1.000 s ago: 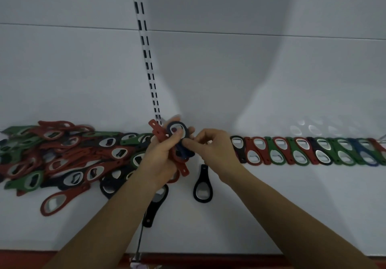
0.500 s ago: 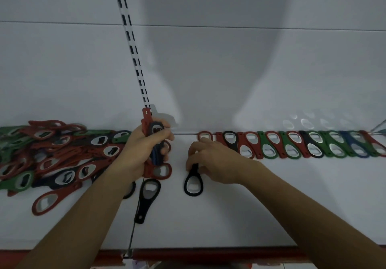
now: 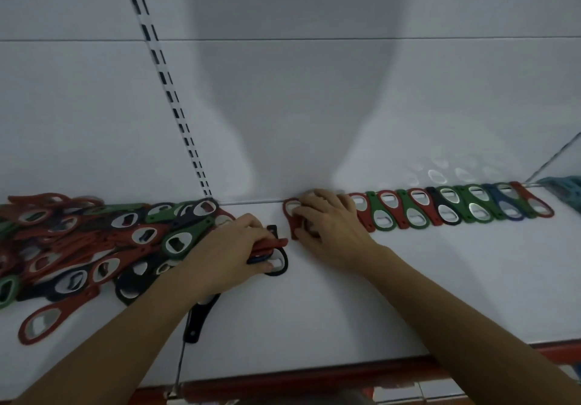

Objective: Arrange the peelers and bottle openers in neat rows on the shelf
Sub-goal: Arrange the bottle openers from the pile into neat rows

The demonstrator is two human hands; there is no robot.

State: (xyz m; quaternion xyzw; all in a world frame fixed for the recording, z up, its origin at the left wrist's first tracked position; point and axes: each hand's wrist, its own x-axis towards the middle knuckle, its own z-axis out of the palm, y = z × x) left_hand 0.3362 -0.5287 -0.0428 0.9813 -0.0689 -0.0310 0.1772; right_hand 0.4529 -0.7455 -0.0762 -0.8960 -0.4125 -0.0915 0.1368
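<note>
A red bottle opener [image 3: 290, 212] with a steel-lined oval mouth lies at the left end of the row of bottle openers [image 3: 446, 211] along the back of the white shelf [image 3: 377, 294]. We see the right hand [image 3: 330, 225] bent over it, forefinger on its head and thumb against its handle, pinching it while the other fingers cover the next openers in line. The row runs rightward from there, with red, green, black and blue pieces laid side by side and touching, their heads turned alternately to the back and to the front. Just left of the red piece, across a narrow strip of bare shelf, the left hand [image 3: 226, 253] grips a small stack of red and blue bottle openers [image 3: 270, 243] edge-on, fingers curled over the top and thumb beneath. Under that stack a black ring-headed bottle opener [image 3: 279, 261] lies flat on the shelf, its handle pointing to the back. Beyond the left wrist we find a loose heap of red, green and black openers [image 3: 94, 241] sprawled over the left of the shelf. A second black opener [image 3: 198, 319] lies partly beneath the forearm, nearer the front. A white slotted upright [image 3: 169, 90] rises from behind the heap up the pale back panel [image 3: 314, 105]. A red strip [image 3: 314, 376] edges the shelf front. At the far right, past the end of the row, teal plastic items [image 3: 566, 190] show, too blurred for us to identify.
</note>
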